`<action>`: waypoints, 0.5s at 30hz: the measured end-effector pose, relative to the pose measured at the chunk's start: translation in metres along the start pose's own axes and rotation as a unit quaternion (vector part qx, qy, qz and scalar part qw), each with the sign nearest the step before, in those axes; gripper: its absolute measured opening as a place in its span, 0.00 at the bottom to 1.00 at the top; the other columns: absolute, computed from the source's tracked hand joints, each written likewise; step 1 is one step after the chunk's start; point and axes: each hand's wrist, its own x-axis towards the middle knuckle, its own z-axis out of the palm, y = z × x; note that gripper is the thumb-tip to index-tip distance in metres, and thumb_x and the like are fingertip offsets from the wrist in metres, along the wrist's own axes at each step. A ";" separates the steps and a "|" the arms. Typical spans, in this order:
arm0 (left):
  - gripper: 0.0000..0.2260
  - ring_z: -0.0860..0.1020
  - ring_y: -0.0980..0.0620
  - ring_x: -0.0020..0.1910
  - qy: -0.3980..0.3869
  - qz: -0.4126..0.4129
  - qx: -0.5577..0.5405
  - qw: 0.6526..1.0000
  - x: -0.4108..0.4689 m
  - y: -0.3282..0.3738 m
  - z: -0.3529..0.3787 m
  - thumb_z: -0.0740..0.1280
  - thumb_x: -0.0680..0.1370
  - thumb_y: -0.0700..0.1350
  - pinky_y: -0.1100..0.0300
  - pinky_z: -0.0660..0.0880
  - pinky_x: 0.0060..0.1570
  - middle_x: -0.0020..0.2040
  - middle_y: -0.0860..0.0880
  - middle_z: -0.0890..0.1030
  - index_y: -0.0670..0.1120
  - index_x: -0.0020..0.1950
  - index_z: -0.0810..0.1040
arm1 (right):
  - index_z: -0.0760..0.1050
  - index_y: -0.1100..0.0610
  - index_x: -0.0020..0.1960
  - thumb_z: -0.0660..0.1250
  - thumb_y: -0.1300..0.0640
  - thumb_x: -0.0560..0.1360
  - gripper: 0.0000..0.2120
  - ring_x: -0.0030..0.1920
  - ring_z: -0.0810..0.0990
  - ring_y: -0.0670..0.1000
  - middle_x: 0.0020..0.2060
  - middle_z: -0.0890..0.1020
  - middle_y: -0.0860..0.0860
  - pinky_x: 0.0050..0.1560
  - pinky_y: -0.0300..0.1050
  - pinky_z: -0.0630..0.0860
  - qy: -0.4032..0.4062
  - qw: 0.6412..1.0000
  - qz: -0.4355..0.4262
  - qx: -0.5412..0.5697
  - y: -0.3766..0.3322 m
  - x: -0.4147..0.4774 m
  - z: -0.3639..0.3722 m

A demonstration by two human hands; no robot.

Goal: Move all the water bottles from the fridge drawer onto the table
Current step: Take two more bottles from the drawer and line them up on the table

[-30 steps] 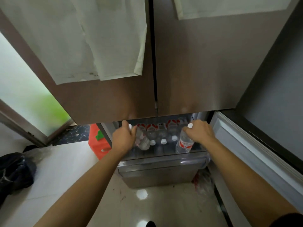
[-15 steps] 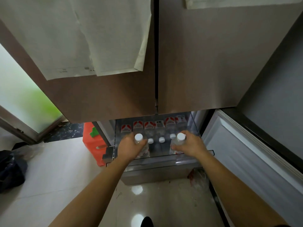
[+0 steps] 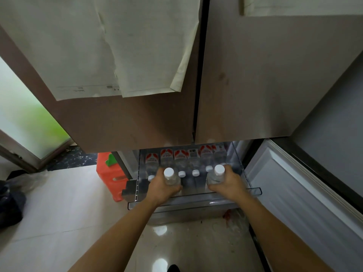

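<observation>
Two water bottles gripped upright — left hand (image 3: 161, 188) holds one (image 3: 171, 177), right hand (image 3: 227, 185) another (image 3: 216, 176) — above fridge drawer (image 3: 196, 201).

The fridge doors (image 3: 137, 114) hid the far ends of the lying bottles (image 3: 193, 160). Their label print was too small to read. Each hand (image 3: 163, 190) covered its bottle's body.

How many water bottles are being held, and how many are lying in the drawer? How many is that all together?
Held bottles: 2
Lying bottles in the drawer: 6
Total: 8
</observation>
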 end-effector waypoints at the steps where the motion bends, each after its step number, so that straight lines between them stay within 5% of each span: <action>1: 0.28 0.80 0.48 0.54 0.019 0.001 -0.015 1.000 -0.002 0.002 -0.001 0.79 0.67 0.50 0.56 0.76 0.50 0.53 0.51 0.80 0.50 0.61 0.69 | 0.64 0.50 0.69 0.79 0.47 0.66 0.38 0.56 0.77 0.53 0.58 0.78 0.50 0.55 0.47 0.75 0.013 1.000 -0.006 0.013 0.000 -0.002 0.000; 6: 0.25 0.81 0.54 0.48 0.108 0.063 -0.058 0.990 -0.025 0.022 -0.015 0.79 0.66 0.50 0.54 0.79 0.48 0.49 0.54 0.81 0.56 0.54 0.68 | 0.71 0.45 0.67 0.80 0.48 0.65 0.34 0.58 0.80 0.53 0.54 0.81 0.47 0.55 0.47 0.76 0.087 0.990 -0.074 0.082 -0.011 -0.020 -0.007; 11: 0.25 0.77 0.72 0.47 0.203 0.106 -0.110 0.967 -0.068 0.053 -0.040 0.81 0.66 0.42 0.70 0.73 0.45 0.48 0.61 0.79 0.60 0.52 0.70 | 0.67 0.38 0.69 0.79 0.43 0.66 0.36 0.57 0.77 0.46 0.59 0.80 0.42 0.57 0.48 0.79 0.129 0.968 -0.194 0.094 -0.038 -0.052 -0.009; 15: 0.26 0.77 0.73 0.49 0.277 0.097 -0.128 0.947 -0.116 0.059 -0.051 0.82 0.66 0.44 0.76 0.73 0.45 0.49 0.64 0.79 0.61 0.54 0.72 | 0.66 0.36 0.66 0.80 0.45 0.66 0.34 0.53 0.77 0.45 0.53 0.78 0.37 0.51 0.47 0.79 0.125 0.946 -0.264 0.139 -0.057 -0.081 0.003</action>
